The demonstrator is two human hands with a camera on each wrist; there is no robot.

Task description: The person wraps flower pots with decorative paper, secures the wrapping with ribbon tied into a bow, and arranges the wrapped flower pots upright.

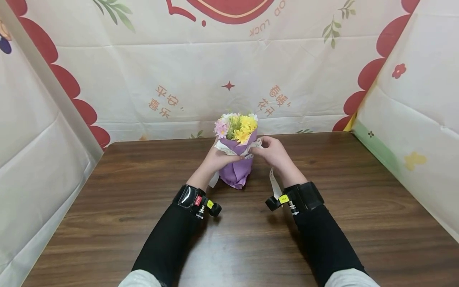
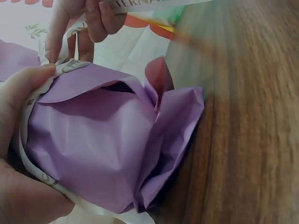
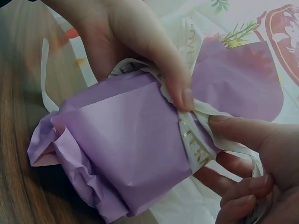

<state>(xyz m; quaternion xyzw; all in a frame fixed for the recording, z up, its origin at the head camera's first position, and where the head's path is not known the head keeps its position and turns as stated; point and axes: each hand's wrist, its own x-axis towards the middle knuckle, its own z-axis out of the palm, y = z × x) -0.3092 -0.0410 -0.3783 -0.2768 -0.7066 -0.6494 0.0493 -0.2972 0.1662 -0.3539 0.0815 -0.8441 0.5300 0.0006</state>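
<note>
A small bouquet (image 1: 236, 133) of yellow, pink and white flowers in purple wrapping paper (image 3: 126, 135) stands on the table. A white ribbon (image 3: 194, 144) with gold lettering runs round the middle of the wrapping. My left hand (image 1: 218, 159) grips the bouquet from the left, its thumb (image 3: 182, 95) pressing the ribbon against the paper. On the other side, my right hand (image 1: 273, 153) pinches the ribbon between thumb and fingers close to the left thumb. One ribbon tail (image 1: 274, 183) hangs below the right hand. Another ribbon end (image 1: 214, 180) shows at the bouquet's left.
The brown wooden table (image 1: 150, 223) ends at a printed cloth backdrop (image 1: 201, 71) just behind the bouquet. Pale cloth walls (image 1: 412, 131) stand at both sides. A camera on a black strap (image 1: 305, 197) sits on each wrist.
</note>
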